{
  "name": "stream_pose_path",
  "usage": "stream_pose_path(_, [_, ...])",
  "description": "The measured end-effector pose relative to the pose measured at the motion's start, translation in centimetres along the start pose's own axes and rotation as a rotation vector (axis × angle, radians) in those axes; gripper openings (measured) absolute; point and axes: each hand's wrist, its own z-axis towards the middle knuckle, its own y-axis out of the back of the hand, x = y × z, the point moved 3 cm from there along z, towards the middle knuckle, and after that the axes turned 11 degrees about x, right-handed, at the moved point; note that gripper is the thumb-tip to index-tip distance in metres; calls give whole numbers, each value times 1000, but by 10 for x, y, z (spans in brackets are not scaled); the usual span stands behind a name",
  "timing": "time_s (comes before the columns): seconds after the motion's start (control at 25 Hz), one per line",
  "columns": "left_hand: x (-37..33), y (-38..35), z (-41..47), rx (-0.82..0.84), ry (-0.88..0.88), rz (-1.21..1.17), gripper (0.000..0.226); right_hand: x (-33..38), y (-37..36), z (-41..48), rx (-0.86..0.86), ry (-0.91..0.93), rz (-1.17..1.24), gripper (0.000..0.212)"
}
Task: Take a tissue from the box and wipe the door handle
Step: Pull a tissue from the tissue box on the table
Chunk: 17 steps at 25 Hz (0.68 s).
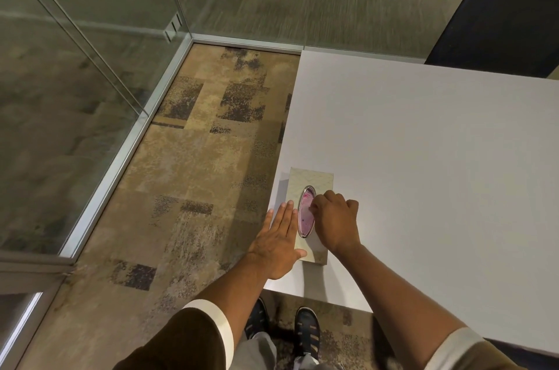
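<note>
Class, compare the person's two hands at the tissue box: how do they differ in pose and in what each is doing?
The left hand lies flat with fingers straight along the tissue box's left side; the right hand is curled. The left hand steadies the box, while the right hand's fingertips reach into the oval opening, apparently for a tissue. Both touch the box on the white table.

We saw a pale cream, marbled tissue box with a pink, purple-speckled tissue in its silver-rimmed oval opening. The table was plain white, the carpet tan with dark mottled blocks, the chair black, our sleeves brown with white cuffs.
</note>
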Motion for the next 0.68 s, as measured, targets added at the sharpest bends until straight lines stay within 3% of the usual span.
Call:
stream_pose_path(0.2, [0, 1, 0, -14, 6, 1, 103, -10, 16, -21, -53, -25, 154, 10])
stream_pose_path(0.52, [-1, 10, -4, 17, 26, -20, 106, -10, 45, -51, -175, 8, 630, 8])
stream_pose_path(0.6, [-3, 19, -9, 25, 27, -122, 107, -9, 54, -52, -155, 32, 755, 8])
stream_pose_path(0.68, [-2, 29, -20, -42, 13, -371, 104, -11, 61, -54, -103, 45, 882, 9])
